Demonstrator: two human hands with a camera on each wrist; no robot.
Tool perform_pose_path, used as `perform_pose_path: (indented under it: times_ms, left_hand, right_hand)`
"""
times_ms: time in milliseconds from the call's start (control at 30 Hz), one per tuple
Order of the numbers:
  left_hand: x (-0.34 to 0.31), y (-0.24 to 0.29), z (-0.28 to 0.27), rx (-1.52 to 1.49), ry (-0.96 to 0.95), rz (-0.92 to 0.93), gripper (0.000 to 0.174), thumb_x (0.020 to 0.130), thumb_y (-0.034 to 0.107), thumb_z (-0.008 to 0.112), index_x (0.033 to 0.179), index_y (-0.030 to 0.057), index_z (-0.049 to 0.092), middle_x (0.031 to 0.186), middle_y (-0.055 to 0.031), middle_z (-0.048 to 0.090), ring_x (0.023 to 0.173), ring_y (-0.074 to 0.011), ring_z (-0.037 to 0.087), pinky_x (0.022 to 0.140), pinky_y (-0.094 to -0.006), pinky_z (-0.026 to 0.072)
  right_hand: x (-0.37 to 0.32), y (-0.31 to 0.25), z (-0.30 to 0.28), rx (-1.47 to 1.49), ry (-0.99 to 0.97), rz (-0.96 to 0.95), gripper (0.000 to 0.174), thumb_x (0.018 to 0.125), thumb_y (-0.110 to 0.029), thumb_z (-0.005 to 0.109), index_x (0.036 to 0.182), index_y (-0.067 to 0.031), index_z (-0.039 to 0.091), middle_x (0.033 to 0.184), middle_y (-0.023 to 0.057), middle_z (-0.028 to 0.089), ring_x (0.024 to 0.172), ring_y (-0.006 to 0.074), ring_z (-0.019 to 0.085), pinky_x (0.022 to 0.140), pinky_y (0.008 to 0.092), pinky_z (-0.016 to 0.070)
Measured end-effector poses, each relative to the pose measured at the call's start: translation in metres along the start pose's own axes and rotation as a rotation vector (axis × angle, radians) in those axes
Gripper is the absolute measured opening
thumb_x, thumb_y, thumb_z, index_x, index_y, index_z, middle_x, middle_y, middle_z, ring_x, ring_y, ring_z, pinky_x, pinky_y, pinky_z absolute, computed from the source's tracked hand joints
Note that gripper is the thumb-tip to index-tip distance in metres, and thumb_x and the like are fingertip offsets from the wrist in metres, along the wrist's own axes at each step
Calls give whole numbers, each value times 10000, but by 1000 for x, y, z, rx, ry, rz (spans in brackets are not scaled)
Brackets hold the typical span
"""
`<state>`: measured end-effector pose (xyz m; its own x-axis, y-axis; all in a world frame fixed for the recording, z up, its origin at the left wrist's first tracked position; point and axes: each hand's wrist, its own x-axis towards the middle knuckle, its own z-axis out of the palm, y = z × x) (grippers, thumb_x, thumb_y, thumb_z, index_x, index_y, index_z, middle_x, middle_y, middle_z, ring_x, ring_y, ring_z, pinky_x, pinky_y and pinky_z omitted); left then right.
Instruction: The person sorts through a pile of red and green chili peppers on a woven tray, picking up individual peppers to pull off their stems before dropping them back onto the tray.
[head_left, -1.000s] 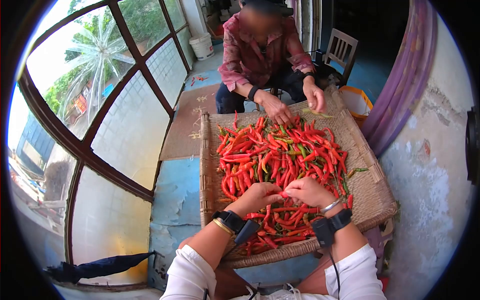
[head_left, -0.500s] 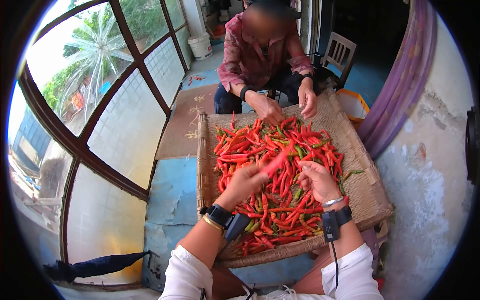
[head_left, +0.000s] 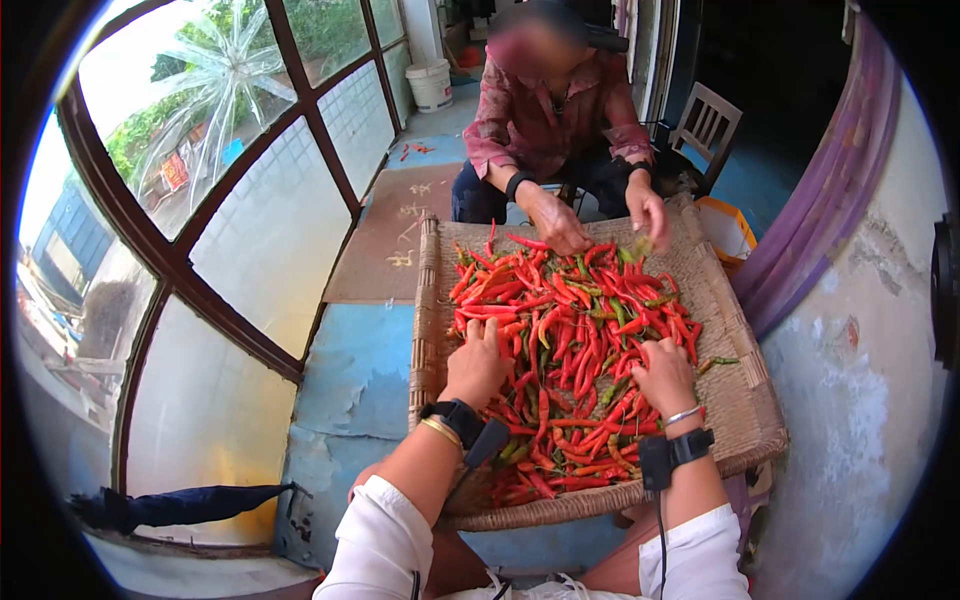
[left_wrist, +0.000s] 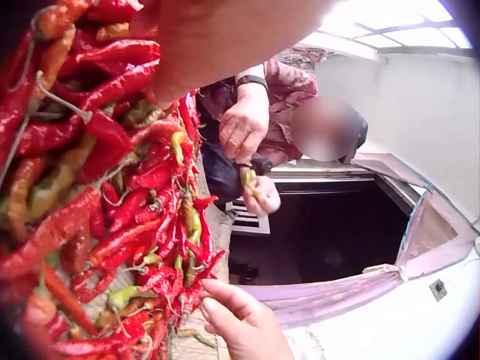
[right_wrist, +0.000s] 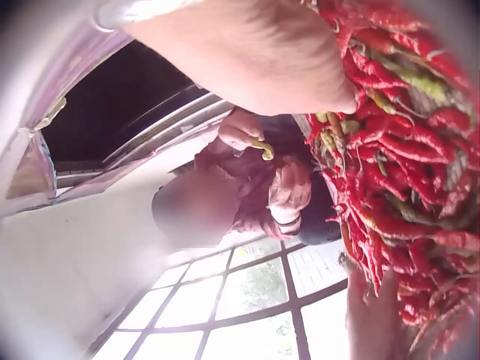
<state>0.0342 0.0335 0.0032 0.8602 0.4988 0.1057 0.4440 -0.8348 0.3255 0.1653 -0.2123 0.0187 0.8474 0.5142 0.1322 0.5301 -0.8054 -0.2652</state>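
A heap of red chili peppers (head_left: 575, 345), with some green and yellowish ones mixed in, covers a woven tray (head_left: 735, 405). My left hand (head_left: 478, 368) is at the heap's left side, its extended fingers among the chilies there. Over the right side is my right hand (head_left: 664, 380), fingers loosely bent down at the chilies. In the left wrist view, the right hand's thumb and index finger (left_wrist: 225, 304) reach the edge of the heap with nothing visible between them. Across the tray, another person's hand (right_wrist: 240, 127) holds a yellowish-green chili (right_wrist: 261, 147).
The other person (head_left: 555, 110) sits at the tray's far side, one hand (head_left: 555, 222) at the heap. A framed window (head_left: 270, 190) runs along the left, a purple curtain (head_left: 830, 210) and wall along the right. Behind stand a white bucket (head_left: 430, 86) and a chair (head_left: 708, 125).
My hands, earlier together at a red chili, have moved apart. Half a second ago the left hand carried that chili; now this hand is at the heap's left side. The right moved slightly right.
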Motion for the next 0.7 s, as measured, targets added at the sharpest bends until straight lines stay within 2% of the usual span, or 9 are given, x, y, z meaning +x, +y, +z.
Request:
perform_pose_path:
  times_ms: [167, 233, 300, 400, 433, 467, 567, 600, 700]
  left_hand:
    - [4, -12, 12, 52, -152, -9, 584, 684, 322, 681, 1148, 78, 424, 1014, -177, 512, 835, -329, 595, 669, -410, 498]
    - [7, -15, 11, -7, -166, 3, 554, 686, 307, 677, 1135, 80, 446, 986, -178, 538, 849, -328, 589, 681, -411, 492]
    - [10, -18, 12, -125, -180, 16, 495, 689, 275, 669, 1108, 82, 490, 929, -178, 591, 879, -327, 578, 705, -412, 481]
    - [7, -5, -4, -241, -225, 23, 418, 695, 210, 639, 1073, 69, 528, 884, -177, 611, 864, -329, 581, 711, -401, 472]
    - [6, -1, -3, -287, -268, 41, 415, 693, 188, 630, 1075, 63, 531, 881, -179, 611, 854, -329, 584, 712, -394, 471]
    - [5, -1, 4, -453, -272, 19, 417, 677, 151, 618, 1075, 55, 541, 866, -181, 612, 837, -329, 587, 712, -381, 468]
    - [0, 11, -2, -509, -363, 124, 427, 667, 141, 624, 1079, 58, 546, 865, -174, 615, 840, -328, 585, 718, -375, 467]
    - [-2, 12, 1, -399, -252, 293, 381, 679, 146, 647, 1035, 46, 559, 779, -157, 608, 718, -303, 598, 651, -364, 474]
    - [-7, 18, -2, -215, -299, 286, 332, 686, 159, 635, 998, 62, 577, 779, -152, 613, 739, -317, 592, 665, -383, 465]
  right_hand:
    - [9, 42, 28, -32, 52, 153, 618, 664, -242, 689, 1201, -99, 419, 1128, 175, 436, 1003, 366, 473, 834, 444, 414]
    - [14, 46, 28, 174, -237, 280, 660, 660, -250, 690, 1226, -92, 392, 1156, 182, 415, 1027, 379, 472, 851, 423, 412]
    - [12, 49, 35, 147, -167, 224, 605, 651, -254, 692, 1172, -63, 452, 1112, 197, 481, 1005, 356, 508, 848, 391, 421]
    - [16, 52, 47, 500, -256, 286, 408, 653, -235, 683, 990, -34, 574, 895, 179, 619, 864, 308, 586, 761, 388, 462]
    - [16, 53, 55, 403, -173, 170, 403, 658, -231, 679, 988, -30, 565, 881, 167, 619, 843, 312, 588, 738, 396, 467]
    - [14, 58, 57, 330, -174, 170, 405, 661, -240, 679, 988, -31, 561, 887, 165, 616, 846, 315, 585, 736, 400, 466]
    - [10, 37, 46, 266, -203, 230, 418, 673, -268, 678, 998, -41, 548, 888, 161, 607, 846, 324, 574, 727, 412, 464]
    - [9, 36, 49, 208, -143, 159, 420, 680, -276, 675, 1005, -45, 545, 884, 160, 603, 842, 325, 572, 725, 415, 464]
    - [7, 36, 53, 154, -66, 87, 349, 678, -220, 658, 955, -38, 549, 815, 173, 589, 801, 338, 563, 704, 424, 458]
